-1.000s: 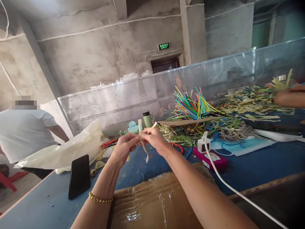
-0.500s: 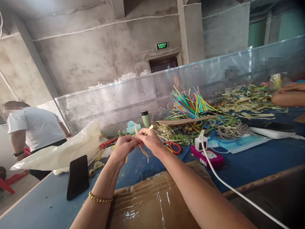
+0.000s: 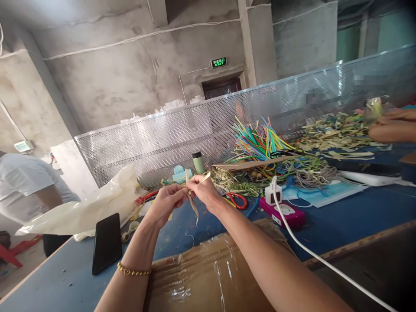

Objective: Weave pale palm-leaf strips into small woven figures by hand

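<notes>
My left hand [image 3: 168, 200] and my right hand [image 3: 202, 190] meet above the blue table, fingertips nearly touching. Both are closed in a pinch on a pale cream strip [image 3: 194, 209], which looks like flat fabric or leaf. One end hangs below my fingers, and other ends stick up past the left hand and over the right. The part between my fingertips is hidden. Just right of my right hand lie red-handled scissors [image 3: 238, 200]. A flattened cardboard box [image 3: 201, 273] lies under my forearms.
A black phone [image 3: 107, 243] and a cream plastic bag [image 3: 87, 210] lie left. Behind are a green bottle [image 3: 198, 162], colourful tubes [image 3: 260, 141] and tangled cords. Right are a pink power strip [image 3: 286, 213] with a white cable, a blue mask [image 3: 334, 194] and another person's hands [image 3: 394, 125].
The strip's hanging end has swung slightly left, and my left hand has shifted a little. The person in the white shirt at the left has moved further toward the frame edge.
</notes>
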### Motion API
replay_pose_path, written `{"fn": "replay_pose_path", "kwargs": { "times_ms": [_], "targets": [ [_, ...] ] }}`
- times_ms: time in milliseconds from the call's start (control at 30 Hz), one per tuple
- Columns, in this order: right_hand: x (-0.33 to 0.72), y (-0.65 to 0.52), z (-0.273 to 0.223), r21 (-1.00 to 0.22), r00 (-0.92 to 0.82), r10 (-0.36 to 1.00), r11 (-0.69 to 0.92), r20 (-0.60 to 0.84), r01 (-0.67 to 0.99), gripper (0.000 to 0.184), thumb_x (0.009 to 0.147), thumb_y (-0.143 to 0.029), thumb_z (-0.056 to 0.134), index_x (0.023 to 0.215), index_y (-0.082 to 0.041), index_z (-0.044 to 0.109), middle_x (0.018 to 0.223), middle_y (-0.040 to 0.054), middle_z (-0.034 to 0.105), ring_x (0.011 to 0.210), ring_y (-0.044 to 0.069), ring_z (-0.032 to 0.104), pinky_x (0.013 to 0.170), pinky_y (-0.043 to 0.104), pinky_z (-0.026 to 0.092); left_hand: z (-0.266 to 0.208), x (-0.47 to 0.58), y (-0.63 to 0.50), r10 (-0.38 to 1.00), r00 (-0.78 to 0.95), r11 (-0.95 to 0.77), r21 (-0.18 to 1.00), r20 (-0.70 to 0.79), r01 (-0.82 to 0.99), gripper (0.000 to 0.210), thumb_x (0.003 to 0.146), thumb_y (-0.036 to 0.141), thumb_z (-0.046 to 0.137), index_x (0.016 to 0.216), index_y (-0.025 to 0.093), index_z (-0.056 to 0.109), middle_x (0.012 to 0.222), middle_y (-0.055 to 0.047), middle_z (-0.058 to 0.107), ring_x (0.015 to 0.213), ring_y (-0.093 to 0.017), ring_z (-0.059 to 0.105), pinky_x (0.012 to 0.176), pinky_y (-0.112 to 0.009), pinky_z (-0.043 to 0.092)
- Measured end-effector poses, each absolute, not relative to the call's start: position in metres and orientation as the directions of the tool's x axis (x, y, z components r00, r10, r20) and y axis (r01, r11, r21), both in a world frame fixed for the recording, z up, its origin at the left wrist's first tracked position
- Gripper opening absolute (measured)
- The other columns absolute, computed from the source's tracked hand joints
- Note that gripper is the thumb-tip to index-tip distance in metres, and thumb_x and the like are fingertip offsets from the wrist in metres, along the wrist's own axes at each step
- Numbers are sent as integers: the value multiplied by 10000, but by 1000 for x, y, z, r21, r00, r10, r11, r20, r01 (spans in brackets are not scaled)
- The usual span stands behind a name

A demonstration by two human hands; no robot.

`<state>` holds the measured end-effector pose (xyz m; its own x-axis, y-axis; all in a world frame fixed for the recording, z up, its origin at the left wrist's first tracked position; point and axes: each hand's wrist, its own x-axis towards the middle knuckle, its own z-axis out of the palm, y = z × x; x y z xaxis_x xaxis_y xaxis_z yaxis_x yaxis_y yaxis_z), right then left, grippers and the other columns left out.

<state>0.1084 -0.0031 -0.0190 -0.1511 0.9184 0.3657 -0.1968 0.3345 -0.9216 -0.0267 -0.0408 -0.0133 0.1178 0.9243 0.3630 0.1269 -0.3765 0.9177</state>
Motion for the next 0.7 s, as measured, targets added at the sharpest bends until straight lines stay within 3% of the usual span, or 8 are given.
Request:
{"fn": "replay_pose_path", "kwargs": {
  "times_ms": [200,300,400,700],
  "targets": [
    [114,-5,-15,-922,-151,915,349,374,-169,213,781,-162,614,591,-176,518,487,-57,479,459,82,448,488,216,364,-12,-34,-41,929,127,-365,918,348,154,205,699,317,767,686,130,684,618,-42,605,506,-75,382,489,-247,218],
    [118,-5,-16,-918,-263,881,365,394,-154,226,779,-258,638,593,-173,542,530,-40,513,507,93,470,518,224,377,-11,-33,-41,927,95,-373,914,362,157,192,675,300,766,670,130,678,602,-22,576,509,-70,372,491,-244,210],
    [120,-2,-20,-898,-350,829,425,436,-111,143,731,-213,619,603,-166,575,546,-37,521,528,92,453,523,223,350,-11,-32,-41,936,66,-352,920,345,173,188,653,289,750,622,127,659,582,-17,557,505,-69,365,489,-244,207],
    [116,0,-25,-860,-277,851,493,445,133,53,618,-181,624,597,-169,577,514,-52,469,497,81,374,462,233,259,-13,-25,-41,954,-7,-295,946,298,136,167,565,226,634,458,154,527,482,2,463,466,-64,323,467,-245,164]
  ]
}}
